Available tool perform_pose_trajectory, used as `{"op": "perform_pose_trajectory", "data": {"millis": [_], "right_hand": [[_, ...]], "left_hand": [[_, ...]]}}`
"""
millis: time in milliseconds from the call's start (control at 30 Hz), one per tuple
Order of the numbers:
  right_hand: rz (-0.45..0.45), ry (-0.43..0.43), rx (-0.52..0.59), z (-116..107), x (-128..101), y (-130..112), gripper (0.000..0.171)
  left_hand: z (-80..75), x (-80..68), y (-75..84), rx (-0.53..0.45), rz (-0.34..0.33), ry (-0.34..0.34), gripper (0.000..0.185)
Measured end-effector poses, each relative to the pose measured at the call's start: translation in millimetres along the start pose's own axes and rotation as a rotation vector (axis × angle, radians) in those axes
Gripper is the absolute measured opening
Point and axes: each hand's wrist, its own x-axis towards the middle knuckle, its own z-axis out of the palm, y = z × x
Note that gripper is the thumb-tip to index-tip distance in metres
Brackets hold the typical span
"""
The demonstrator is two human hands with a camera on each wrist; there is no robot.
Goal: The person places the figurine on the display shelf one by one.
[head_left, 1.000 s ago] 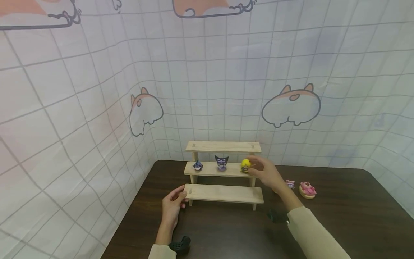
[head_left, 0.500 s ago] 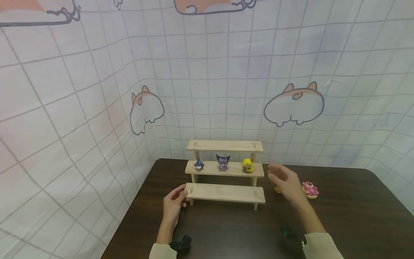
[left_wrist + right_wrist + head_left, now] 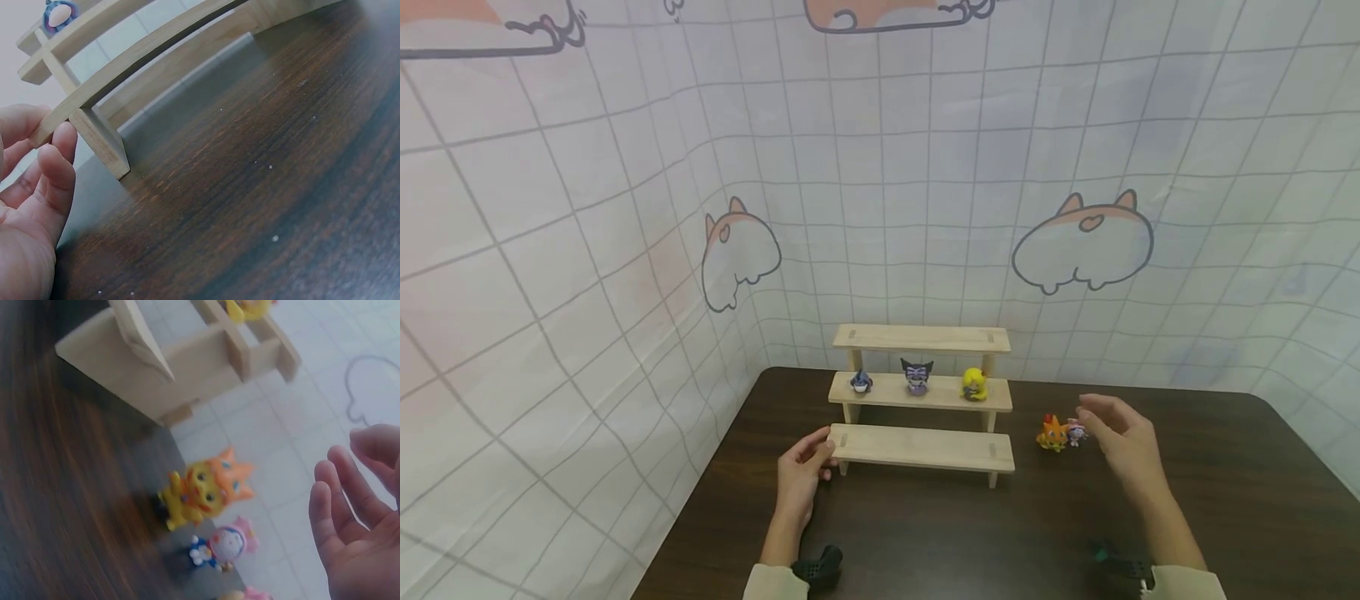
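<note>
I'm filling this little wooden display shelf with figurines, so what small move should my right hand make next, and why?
Probably reach a little left and pinch the orange figurine. The right hand hovers open and holds nothing, just beside it and the small pink figurine on the table. The stepped shelf's bottom and top tiers are bare, and the left hand grips its bottom corner.
</note>
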Motion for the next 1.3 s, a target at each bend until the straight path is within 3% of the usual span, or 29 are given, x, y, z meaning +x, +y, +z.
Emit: {"op": "perform_pose_trajectory", "data": {"millis": [167,233,400,500,667,933,1100,1300], "right_hand": [[0.072,0.031,0.154,-13.8,1.4,6.5,0.034],[0.083,0.066,0.169,-18.3,1.4,10.5,0.032],[0.088,0.182,0.011,-29.6,-0.3,24.4,0.036],[0.112,0.200,-0.086,-36.2,-1.0,33.2,0.044],[0.163,0.096,-0.177,-41.5,-2.4,46.7,0.057],[0.211,-0.122,-0.169,-40.6,-2.0,65.8,0.075],[0.238,-0.169,-0.175,-37.0,-0.4,71.6,0.085],[0.252,-0.179,-0.195,-35.4,2.1,74.8,0.086]], "left_hand": [[-0.4,0.7,-1.6,-0.002,0.008,0.009,0.032],[-0.6,1.0,-2.0,-0.006,0.007,0.010,0.031],[-0.8,0.3,-1.7,-0.014,0.010,-0.005,0.030],[-0.9,-0.7,-1.1,-0.014,0.013,-0.016,0.029],[-1.0,-1.9,-1.0,0.000,0.023,-0.012,0.031],[-1.0,-2.5,-1.5,0.011,0.021,-0.011,0.032],[-1.2,-2.2,-2.2,0.008,0.017,-0.011,0.030],[-1.8,-1.3,-2.0,0.001,0.021,-0.014,0.031]]}}
